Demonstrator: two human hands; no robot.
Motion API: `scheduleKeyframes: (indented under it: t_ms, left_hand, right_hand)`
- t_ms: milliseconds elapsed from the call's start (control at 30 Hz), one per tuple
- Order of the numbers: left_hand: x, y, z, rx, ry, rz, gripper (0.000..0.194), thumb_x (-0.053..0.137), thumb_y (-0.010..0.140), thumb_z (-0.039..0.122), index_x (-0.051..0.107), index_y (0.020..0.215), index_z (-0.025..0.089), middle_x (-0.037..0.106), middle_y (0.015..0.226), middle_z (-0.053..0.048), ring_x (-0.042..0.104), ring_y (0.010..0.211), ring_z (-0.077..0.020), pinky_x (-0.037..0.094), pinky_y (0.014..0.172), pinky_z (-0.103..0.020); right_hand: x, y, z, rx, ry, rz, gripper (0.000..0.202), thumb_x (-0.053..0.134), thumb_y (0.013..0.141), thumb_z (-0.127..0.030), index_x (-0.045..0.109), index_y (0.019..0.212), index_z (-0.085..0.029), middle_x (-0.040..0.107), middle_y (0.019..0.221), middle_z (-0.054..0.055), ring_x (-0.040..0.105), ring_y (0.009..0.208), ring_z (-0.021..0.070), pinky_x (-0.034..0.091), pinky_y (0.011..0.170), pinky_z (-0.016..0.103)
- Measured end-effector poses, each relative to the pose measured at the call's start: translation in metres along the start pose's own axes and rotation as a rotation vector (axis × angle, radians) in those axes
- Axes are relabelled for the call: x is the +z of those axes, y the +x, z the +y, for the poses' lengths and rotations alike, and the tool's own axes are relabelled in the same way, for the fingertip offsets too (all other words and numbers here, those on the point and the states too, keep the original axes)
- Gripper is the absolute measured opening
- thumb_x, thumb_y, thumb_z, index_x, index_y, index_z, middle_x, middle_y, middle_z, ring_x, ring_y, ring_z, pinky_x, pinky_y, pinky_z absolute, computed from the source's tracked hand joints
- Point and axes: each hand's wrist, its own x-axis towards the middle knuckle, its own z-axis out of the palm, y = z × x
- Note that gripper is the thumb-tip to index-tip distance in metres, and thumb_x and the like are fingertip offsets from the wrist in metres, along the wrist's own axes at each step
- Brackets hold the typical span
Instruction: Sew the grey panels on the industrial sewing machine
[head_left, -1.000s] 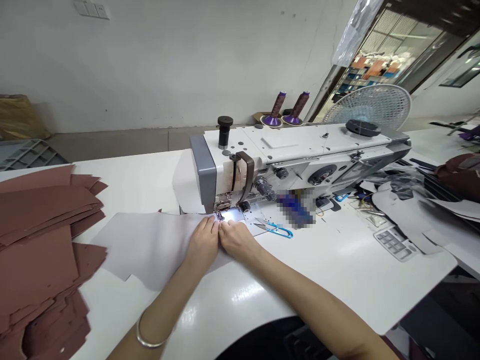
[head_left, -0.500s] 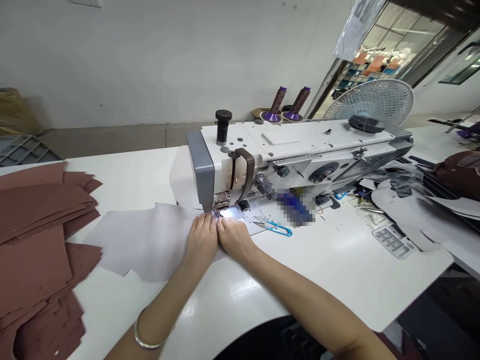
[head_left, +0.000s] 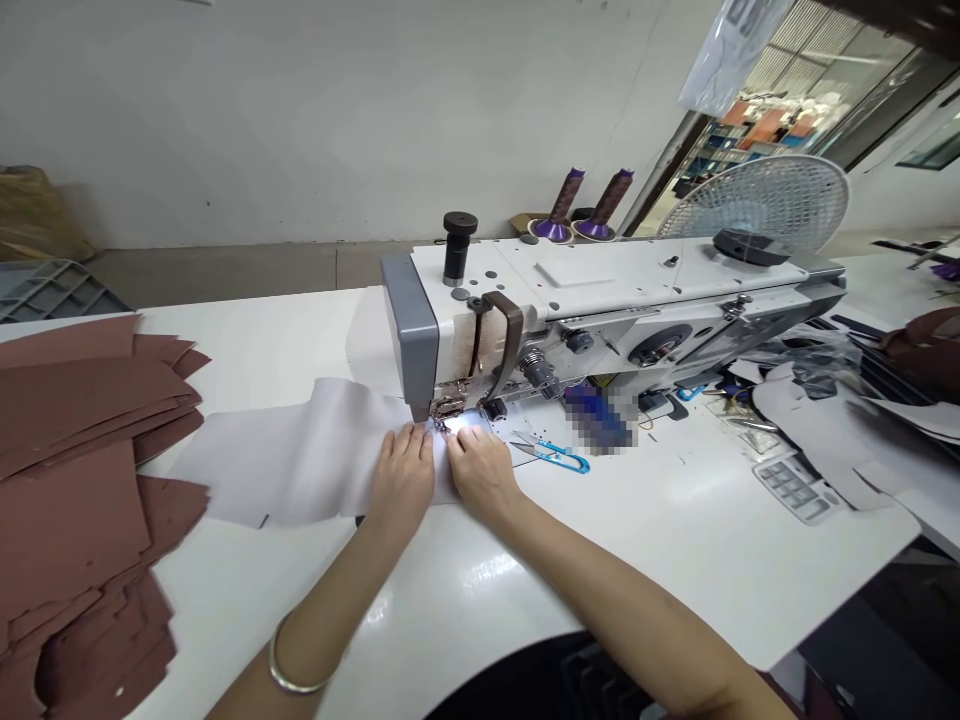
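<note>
At the needle end of the white sewing machine [head_left: 622, 285], in the head view, a pale grey sheet [head_left: 292, 455] lies buckled on the white surface [head_left: 600, 560], reaching to the presser foot [head_left: 442, 424]. The left hand [head_left: 405, 478] rests on it, fingers close together; the right hand [head_left: 484, 472] lies just beside, fingers bent. Whether either pinches the sheet is hidden. Blue-handled thread snips [head_left: 556, 460] lie right of the hands, stacked brown cut pieces [head_left: 67, 480] far left.
</note>
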Motion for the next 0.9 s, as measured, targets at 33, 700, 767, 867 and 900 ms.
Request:
scheduleKeyframes:
  t_ms: [33, 700, 767, 867, 900]
  left_hand:
    - [0.000, 0.001, -0.006, 0.020, 0.001, -0.005, 0.038, 0.036, 0.086, 0.004, 0.062, 0.113, 0.011, 0.061, 0.122, -0.015, 0.052, 0.116, -0.0282, 0.036, 0.100, -0.046]
    - [-0.009, 0.008, 0.007, -0.025, 0.080, -0.020, 0.033, 0.035, 0.087, 0.005, 0.056, 0.112, 0.003, 0.060, 0.109, -0.018, 0.052, 0.105, -0.0273, 0.043, 0.090, -0.041]
    - [-0.006, 0.009, 0.001, -0.007, 0.072, -0.020, 0.035, 0.035, 0.086, 0.003, 0.055, 0.115, 0.003, 0.059, 0.111, -0.018, 0.051, 0.108, -0.0265, 0.041, 0.095, -0.040]
    - [-0.003, 0.011, -0.004, -0.010, 0.035, -0.012, 0.036, 0.037, 0.085, 0.003, 0.054, 0.117, 0.002, 0.060, 0.110, -0.019, 0.051, 0.110, -0.0258, 0.039, 0.099, -0.040]
    - [-0.003, 0.011, -0.004, -0.016, 0.024, -0.007, 0.036, 0.037, 0.085, 0.002, 0.054, 0.116, 0.002, 0.060, 0.109, -0.019, 0.052, 0.110, -0.0258, 0.039, 0.099, -0.040]
  right_hand:
    - [0.000, -0.001, 0.001, -0.014, -0.001, -0.002, 0.024, 0.037, 0.093, -0.013, 0.061, 0.099, -0.015, 0.059, 0.090, 0.009, 0.048, 0.085, 0.0217, 0.031, 0.063, 0.032]
    - [0.002, -0.002, -0.007, 0.001, 0.043, -0.011, 0.023, 0.041, 0.089, -0.011, 0.061, 0.099, -0.012, 0.059, 0.086, 0.010, 0.048, 0.082, 0.0210, 0.031, 0.060, 0.030]
    - [0.004, -0.001, -0.007, 0.007, 0.050, -0.014, 0.025, 0.042, 0.088, -0.011, 0.061, 0.104, -0.012, 0.059, 0.087, 0.010, 0.048, 0.083, 0.0213, 0.031, 0.060, 0.030]
    - [0.006, 0.002, -0.007, 0.019, 0.054, -0.024, 0.027, 0.044, 0.086, -0.011, 0.059, 0.108, -0.012, 0.059, 0.089, 0.011, 0.048, 0.085, 0.0216, 0.030, 0.060, 0.030]
    - [0.006, 0.003, -0.007, 0.025, 0.051, -0.029, 0.026, 0.044, 0.086, -0.011, 0.060, 0.106, -0.012, 0.059, 0.089, 0.011, 0.048, 0.085, 0.0216, 0.030, 0.060, 0.030]
